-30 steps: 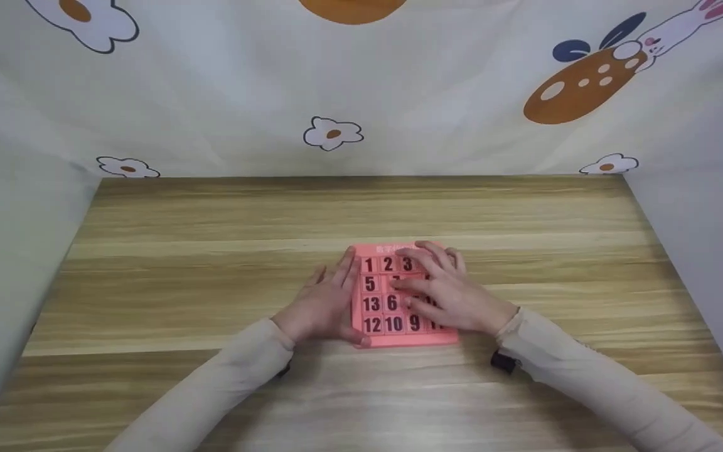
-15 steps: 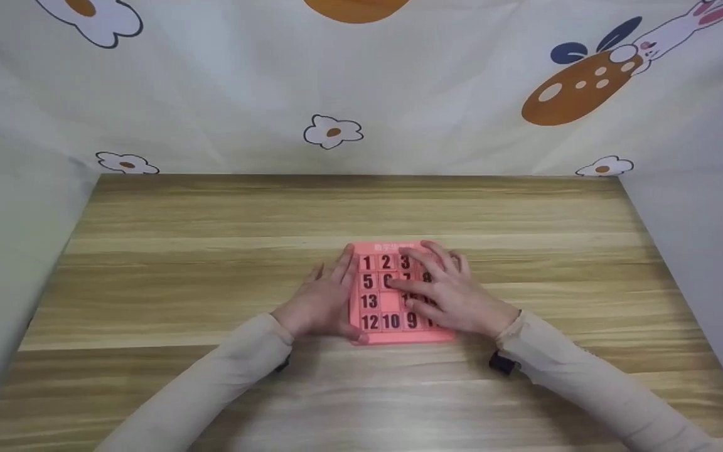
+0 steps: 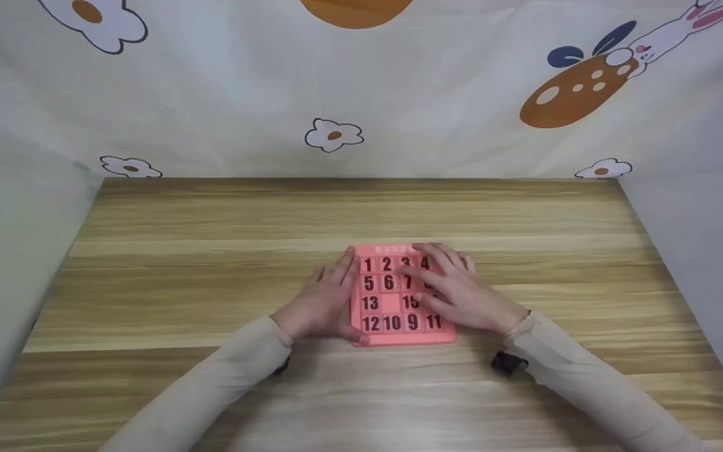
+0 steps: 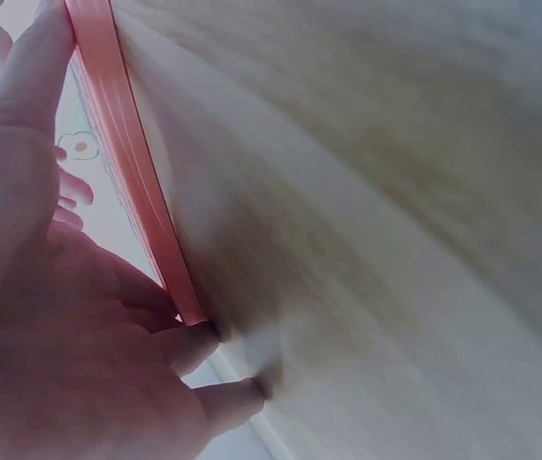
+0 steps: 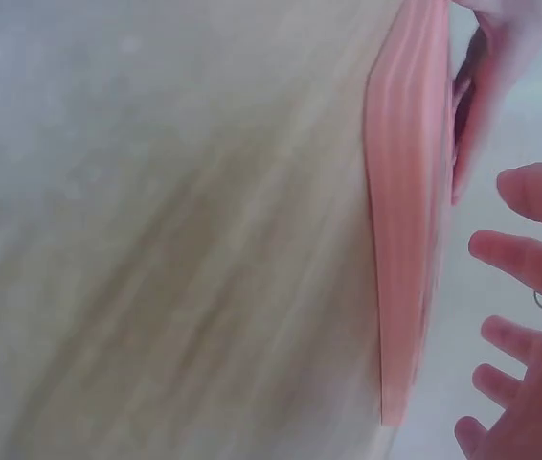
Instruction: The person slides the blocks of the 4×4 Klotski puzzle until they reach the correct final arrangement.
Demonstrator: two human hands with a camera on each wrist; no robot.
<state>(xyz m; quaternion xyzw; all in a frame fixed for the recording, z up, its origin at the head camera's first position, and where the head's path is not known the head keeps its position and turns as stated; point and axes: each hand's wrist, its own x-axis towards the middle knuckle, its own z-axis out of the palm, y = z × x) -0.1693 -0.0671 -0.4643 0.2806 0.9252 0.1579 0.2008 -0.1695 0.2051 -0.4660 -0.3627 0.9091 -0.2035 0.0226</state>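
A pink number sliding puzzle [image 3: 408, 338] lies flat on the table, its tiles marked with black numerals. Its top row reads 1, 2, 3, 4, and a gap shows in the third row, right of the 13. My left hand [image 3: 322, 307] holds the puzzle's left side, thumb at the near corner and fingers along the edge. In the left wrist view, that hand [image 4: 60, 355] spans the puzzle's side wall [image 4: 129, 158]. Over the right-hand tiles is my right hand [image 3: 468, 300], covering part of the 8 and 14. The right wrist view shows its fingers [image 5: 515, 257] spread beside the puzzle.
The wood-grain table [image 3: 198, 251] extends around the puzzle on all sides. A pale cloth [image 3: 437, 100] printed with flowers and a rabbit hangs along the back edge. Pale panels [image 3: 694, 238] border both sides. A black device [image 3: 508, 363] sits at the right wrist.
The 7 has slid right and the 6 has moved up into the second row, leaving the gap in the third. My right hand has shifted slightly right. The left hand stays in place.
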